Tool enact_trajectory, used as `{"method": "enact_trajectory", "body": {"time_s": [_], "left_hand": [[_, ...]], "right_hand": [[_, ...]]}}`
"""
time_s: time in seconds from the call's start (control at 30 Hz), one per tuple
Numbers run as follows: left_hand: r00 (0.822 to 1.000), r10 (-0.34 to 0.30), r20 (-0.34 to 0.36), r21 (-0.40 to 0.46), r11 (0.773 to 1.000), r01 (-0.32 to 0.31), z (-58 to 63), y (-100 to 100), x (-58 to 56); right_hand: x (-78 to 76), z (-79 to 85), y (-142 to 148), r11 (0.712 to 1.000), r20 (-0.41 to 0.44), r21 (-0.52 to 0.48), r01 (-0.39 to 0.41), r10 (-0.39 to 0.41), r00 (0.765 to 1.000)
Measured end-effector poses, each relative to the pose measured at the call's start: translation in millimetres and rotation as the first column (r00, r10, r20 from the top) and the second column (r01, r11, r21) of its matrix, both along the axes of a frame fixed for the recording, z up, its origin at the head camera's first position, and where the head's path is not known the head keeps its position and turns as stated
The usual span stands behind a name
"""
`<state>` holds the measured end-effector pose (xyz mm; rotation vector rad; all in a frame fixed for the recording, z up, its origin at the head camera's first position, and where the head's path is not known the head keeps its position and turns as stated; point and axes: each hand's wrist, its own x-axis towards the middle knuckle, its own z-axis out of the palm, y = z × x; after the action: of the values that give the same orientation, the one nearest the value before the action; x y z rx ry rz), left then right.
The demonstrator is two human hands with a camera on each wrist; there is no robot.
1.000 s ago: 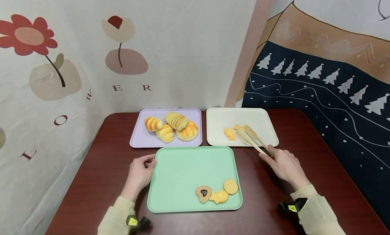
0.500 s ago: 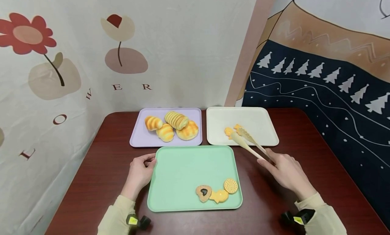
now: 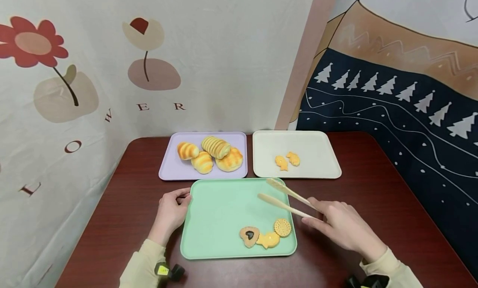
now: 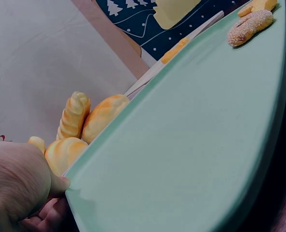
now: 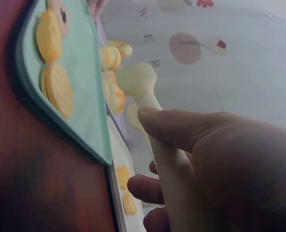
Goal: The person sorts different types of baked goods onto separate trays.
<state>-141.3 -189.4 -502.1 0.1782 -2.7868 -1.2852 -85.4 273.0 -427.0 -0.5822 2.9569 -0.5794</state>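
Note:
My right hand (image 3: 341, 223) grips a pair of pale tongs (image 3: 285, 206), thumb on one arm and fingers around the other. The tong tips stand apart over the right part of the green tray (image 3: 216, 213), with nothing between them. At the tray's left edge my left hand (image 3: 172, 213) pinches the rim, the thumb (image 4: 59, 186) right at the corner in the left wrist view. A heart-shaped cookie (image 3: 249, 236), a fish-shaped cookie (image 3: 268, 240) and a round cookie (image 3: 282, 228) lie at the tray's front right. Two small fish-shaped crackers (image 3: 281, 163) lie on the white tray (image 3: 313, 155).
A lilac tray (image 3: 175, 172) at the back left bears several bread rolls (image 3: 215, 147). The white tray stands beside it, both behind the green one on a dark red-brown table (image 3: 123, 196). Printed cloths (image 3: 224, 72) hang along the back and right.
My right hand has drawn the tongs back from the white tray toward me and left, over the green tray. Both crackers stay on the white tray. The left hand has not moved.

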Motion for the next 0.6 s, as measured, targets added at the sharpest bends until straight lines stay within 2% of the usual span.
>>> {"method": "enact_trajectory", "body": {"time_s": [0.27, 0.6], "left_hand": [[1.000, 0.002, -0.003, -0.006, 1.000, -0.002, -0.9, -0.9, 0.1], [1.000, -0.001, -0.012, -0.003, 1.000, 0.001, -0.4, -1.0, 0.4]], "right_hand": [[11.2, -2.6, -10.1, 0.990, 0.022, -0.010, -0.137, 0.138, 0.990], [15.7, -5.6, -16.6, 0.956, 0.036, -0.071, -0.283, 0.286, 0.957]]}}
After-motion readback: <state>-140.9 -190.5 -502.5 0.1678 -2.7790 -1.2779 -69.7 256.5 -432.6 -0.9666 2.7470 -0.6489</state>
